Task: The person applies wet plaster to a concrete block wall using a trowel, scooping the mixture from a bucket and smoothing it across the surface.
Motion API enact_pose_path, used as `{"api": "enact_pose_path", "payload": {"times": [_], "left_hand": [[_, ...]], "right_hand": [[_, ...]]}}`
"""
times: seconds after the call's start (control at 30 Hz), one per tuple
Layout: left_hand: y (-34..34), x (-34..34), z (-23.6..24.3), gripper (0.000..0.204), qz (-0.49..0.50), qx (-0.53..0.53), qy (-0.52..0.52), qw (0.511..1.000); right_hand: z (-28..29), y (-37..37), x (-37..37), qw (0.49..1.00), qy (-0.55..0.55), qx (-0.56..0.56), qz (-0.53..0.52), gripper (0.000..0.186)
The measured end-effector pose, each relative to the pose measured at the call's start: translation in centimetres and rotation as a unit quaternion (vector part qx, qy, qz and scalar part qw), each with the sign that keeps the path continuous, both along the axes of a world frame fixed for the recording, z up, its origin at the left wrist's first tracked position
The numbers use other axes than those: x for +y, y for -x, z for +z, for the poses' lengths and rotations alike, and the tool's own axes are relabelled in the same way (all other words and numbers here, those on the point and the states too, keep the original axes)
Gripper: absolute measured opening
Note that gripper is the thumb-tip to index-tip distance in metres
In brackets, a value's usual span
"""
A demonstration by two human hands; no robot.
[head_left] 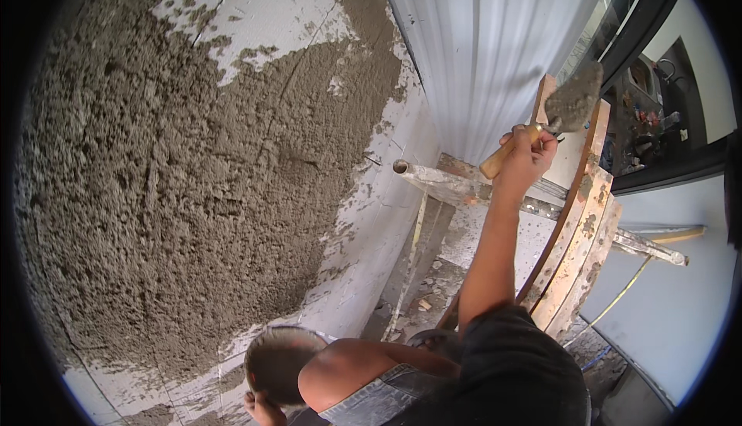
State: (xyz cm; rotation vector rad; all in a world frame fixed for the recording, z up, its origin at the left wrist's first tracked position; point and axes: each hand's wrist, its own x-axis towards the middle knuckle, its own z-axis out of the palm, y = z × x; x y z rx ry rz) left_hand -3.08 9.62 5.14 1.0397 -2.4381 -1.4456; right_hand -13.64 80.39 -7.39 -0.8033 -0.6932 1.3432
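Note:
My right hand (527,156) is raised at the right, its fingers wrapped round the wooden handle (496,163) of a trowel. Grey mortar coats the trowel's blade (578,100), which points up and away from me. Low at the left, my left hand (265,409) grips the edge of a round, dark bucket (284,358); most of that hand is cut off or hidden. Rough wet mortar (193,186) covers much of the white block wall (270,1) on the left. My bent knee (340,372) partly hides the bucket.
Mortar-spattered wooden planks (576,244) rest on a metal trestle (444,183) at the right. Behind it hangs white ribbed sheeting (495,32), beside a dark-framed window (672,9). Debris (425,302) lies on the floor below.

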Motion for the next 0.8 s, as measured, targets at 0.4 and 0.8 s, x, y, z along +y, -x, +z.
{"api": "enact_pose_path", "payload": {"times": [0.4,0.8], "left_hand": [[-6.2,4.8,7.4,0.018,0.092,-0.064,0.005,0.994],[1.1,9.6,-0.8,0.023,-0.111,0.079,-0.139,0.981]], "right_hand": [[17.5,22.2,-6.9,0.902,-0.14,-0.079,0.4,0.022],[7.5,-4.6,-18.5,0.38,-0.243,-0.25,0.857,0.024]]}}
